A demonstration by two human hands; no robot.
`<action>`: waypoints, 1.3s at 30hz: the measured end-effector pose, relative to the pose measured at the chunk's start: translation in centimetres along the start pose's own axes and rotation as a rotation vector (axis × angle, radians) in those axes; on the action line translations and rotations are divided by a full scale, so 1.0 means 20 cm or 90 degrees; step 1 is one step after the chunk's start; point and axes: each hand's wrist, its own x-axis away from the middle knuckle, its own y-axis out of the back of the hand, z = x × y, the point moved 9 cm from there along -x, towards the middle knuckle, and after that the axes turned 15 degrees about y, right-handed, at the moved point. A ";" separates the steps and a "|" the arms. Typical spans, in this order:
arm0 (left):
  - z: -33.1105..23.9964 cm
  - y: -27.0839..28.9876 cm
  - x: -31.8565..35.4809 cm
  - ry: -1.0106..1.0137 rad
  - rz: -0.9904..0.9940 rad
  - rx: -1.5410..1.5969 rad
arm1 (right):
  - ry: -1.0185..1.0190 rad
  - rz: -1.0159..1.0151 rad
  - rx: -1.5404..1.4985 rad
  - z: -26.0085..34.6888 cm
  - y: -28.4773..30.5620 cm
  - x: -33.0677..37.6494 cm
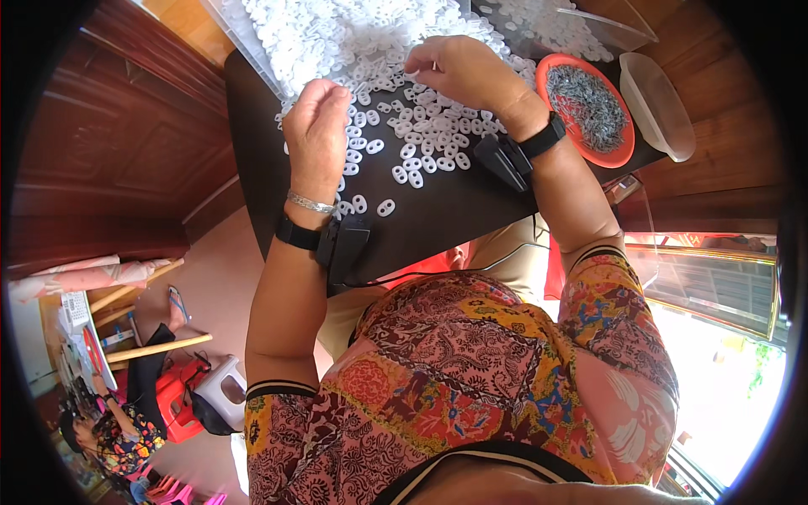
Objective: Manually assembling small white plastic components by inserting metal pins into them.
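Note:
My left hand (317, 126) is closed above the left part of the dark table, thumb pressed to curled fingers; anything in it is hidden. My right hand (471, 71) is closed too, its fingers bent inward over the edge of a heap of small white plastic pieces (345, 38), and I cannot make out what they hold. Loose white oval pieces, each with two holes (414, 178), lie scattered between and below the hands. To the right of my right wrist is an orange-red bowl (624, 145) filled with small grey metal pieces (587, 105).
A clear plastic bin (237, 38) stands at the far left behind the heap. Beside the bowl leans an oblong translucent container (661, 109). A black cable (421, 273) runs between the wrist devices. Another person (118, 433) sits at lower left near a red stool (178, 404).

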 end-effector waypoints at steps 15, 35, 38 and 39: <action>0.04 -0.02 0.01 0.053 0.033 0.007 | 0.004 0.095 0.036 0.05 -0.12 -0.01; -0.05 -0.09 0.15 0.088 0.137 0.051 | 0.005 -0.160 -0.665 0.32 0.01 -0.07; -0.06 -0.09 0.15 0.085 0.132 0.046 | 0.010 -0.165 -0.639 0.32 0.01 -0.07; -0.06 -0.09 0.15 0.084 0.125 0.043 | 0.016 -0.165 -0.618 0.32 0.02 -0.07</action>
